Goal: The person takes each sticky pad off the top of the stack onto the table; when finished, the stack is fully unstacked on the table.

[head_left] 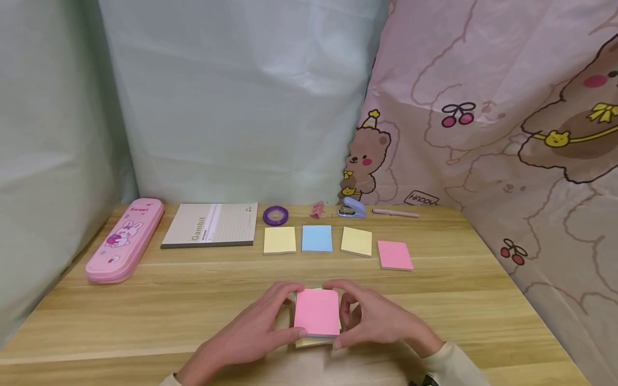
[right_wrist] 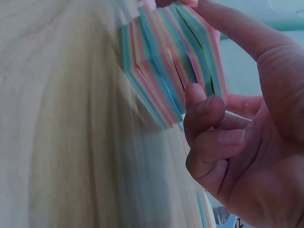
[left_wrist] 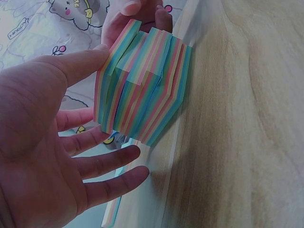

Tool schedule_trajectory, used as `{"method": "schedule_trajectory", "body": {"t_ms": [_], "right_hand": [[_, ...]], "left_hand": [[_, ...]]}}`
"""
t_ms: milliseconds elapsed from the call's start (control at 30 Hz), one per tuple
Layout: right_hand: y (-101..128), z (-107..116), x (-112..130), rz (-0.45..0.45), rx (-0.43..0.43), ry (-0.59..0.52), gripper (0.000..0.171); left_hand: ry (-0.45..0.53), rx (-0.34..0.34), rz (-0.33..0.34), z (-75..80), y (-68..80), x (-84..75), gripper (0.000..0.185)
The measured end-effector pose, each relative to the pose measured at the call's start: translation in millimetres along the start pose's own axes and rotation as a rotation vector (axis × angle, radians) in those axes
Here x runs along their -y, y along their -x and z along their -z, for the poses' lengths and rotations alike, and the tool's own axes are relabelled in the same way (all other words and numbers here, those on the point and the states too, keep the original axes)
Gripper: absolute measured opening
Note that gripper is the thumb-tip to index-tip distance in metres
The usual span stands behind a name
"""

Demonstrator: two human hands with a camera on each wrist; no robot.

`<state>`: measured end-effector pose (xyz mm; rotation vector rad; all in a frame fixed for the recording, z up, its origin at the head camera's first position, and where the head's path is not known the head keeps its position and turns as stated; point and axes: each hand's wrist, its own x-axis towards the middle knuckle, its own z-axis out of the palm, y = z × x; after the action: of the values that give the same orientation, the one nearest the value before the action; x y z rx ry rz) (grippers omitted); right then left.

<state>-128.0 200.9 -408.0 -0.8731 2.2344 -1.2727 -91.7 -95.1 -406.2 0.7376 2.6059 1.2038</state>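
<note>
A stack of sticky note pads [left_wrist: 142, 90] with striped pink, yellow, green and blue edges stands near the table's front, its layers slightly askew. On top lies a pink sticky note pad [head_left: 317, 312]. My left hand [head_left: 258, 324] holds that top pad from the left, thumb at the near corner and index finger at the far one. In the left wrist view its other fingers [left_wrist: 111, 164] spread beside the stack. My right hand [head_left: 374, 316] grips the pad from the right by thumb and index finger, the remaining fingers [right_wrist: 209, 123] curled against the side.
Behind the stack, a row holds a yellow pad [head_left: 279, 240], a blue pad [head_left: 316, 238], another yellow pad [head_left: 356, 242] and a pink pad [head_left: 395, 255]. Farther back are a pencil case [head_left: 126, 241], notebook [head_left: 211, 225], purple tape roll [head_left: 276, 215], pink binder clips [head_left: 317, 209], stapler [head_left: 352, 208] and pen [head_left: 396, 213].
</note>
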Motion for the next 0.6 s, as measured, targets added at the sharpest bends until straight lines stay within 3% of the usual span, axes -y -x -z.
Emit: {"method": "schedule_trajectory", "body": {"t_ms": [233, 600], "right_hand": [[-0.7, -4.8, 2.8, -0.003, -0.024, 0.074, 0.093], [0.8, -7.2, 2.4, -0.029, -0.062, 0.085, 0.084]], "left_hand": [[0.004, 0.007, 0.000, 0.6, -0.5, -0.2, 0.066], [-0.005, 0.002, 0.000, 1.0, 0.0, 0.3, 0.069]]}}
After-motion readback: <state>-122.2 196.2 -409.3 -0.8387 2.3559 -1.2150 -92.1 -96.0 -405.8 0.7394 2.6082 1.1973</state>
